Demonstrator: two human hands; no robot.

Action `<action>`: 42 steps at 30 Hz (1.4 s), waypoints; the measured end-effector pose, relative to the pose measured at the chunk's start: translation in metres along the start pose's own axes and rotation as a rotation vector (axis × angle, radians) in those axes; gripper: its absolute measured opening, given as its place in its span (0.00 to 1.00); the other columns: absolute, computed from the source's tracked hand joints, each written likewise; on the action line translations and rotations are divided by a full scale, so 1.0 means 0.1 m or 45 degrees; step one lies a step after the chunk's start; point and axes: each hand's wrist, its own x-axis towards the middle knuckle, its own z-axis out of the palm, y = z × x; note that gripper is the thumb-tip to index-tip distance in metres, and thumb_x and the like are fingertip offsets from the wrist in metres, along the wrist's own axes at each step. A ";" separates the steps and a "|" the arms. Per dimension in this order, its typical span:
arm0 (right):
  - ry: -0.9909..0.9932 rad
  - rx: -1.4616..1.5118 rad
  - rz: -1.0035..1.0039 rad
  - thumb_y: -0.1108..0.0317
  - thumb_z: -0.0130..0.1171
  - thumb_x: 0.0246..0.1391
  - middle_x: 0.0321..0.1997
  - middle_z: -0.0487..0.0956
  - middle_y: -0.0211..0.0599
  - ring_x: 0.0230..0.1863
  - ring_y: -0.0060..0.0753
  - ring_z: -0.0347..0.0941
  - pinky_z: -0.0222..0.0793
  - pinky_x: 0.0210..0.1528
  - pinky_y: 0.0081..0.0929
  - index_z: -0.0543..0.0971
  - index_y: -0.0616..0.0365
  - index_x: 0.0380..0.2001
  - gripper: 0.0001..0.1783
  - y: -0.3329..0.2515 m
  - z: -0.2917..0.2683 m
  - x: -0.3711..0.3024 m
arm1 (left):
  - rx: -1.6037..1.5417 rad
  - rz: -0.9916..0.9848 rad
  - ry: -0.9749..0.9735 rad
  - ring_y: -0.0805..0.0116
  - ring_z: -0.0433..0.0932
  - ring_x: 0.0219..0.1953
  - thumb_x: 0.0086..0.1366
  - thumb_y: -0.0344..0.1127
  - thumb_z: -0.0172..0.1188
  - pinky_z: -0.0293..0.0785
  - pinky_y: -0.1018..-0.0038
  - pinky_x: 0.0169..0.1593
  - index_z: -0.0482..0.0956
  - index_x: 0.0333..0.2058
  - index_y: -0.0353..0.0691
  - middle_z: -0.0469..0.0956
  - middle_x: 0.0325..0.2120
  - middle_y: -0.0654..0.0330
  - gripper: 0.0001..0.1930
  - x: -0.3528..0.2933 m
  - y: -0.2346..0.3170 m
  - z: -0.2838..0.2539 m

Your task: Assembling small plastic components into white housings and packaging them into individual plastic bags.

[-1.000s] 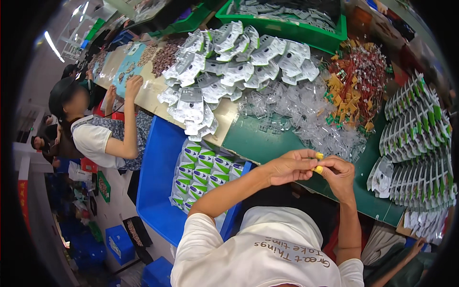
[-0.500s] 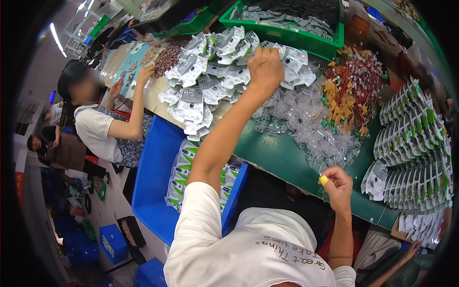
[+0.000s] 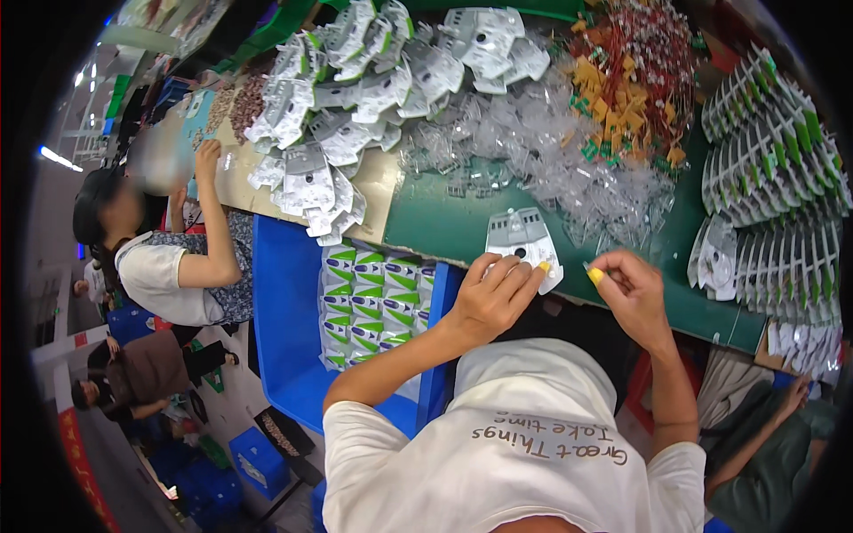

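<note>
a green table (image 3: 426, 222) fills the workspace. at its near edge the left hand (image 3: 491, 302) grips a grey-and-white shell (image 3: 522, 233); the right hand (image 3: 635, 289) is pinched nearby, on what i cannot tell. the step looks like steadying the shell; the next move likely calls for exact fingertips. clear plastic pieces (image 3: 569, 151) crowd just beyond, stacked shells (image 3: 786, 262) rightward, a blue bin (image 3: 283, 355) leftward.

My feed comes through bright around the blue bin (image 3: 280, 311). Far up and left of it, a ceiling tube (image 3: 60, 158) glares white. Up and right of the bin, clear plastic parts (image 3: 569, 142) throw glints; directly right, shadow darkens beneath the table (image 3: 435, 218). Blur smears a co-worker's head (image 3: 102, 204) to its upper left. Fisheye bending and black vignetting surround everything.
</note>
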 end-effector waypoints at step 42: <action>-0.274 -1.043 -0.705 0.77 0.59 0.46 0.35 0.72 0.36 0.32 0.37 0.76 0.74 0.31 0.37 0.76 0.62 0.37 0.12 -0.04 0.51 0.24 | -0.192 -0.261 0.055 0.54 0.77 0.36 0.60 0.22 0.60 0.70 0.68 0.40 0.77 0.39 0.38 0.76 0.30 0.53 0.09 0.08 -0.70 -0.02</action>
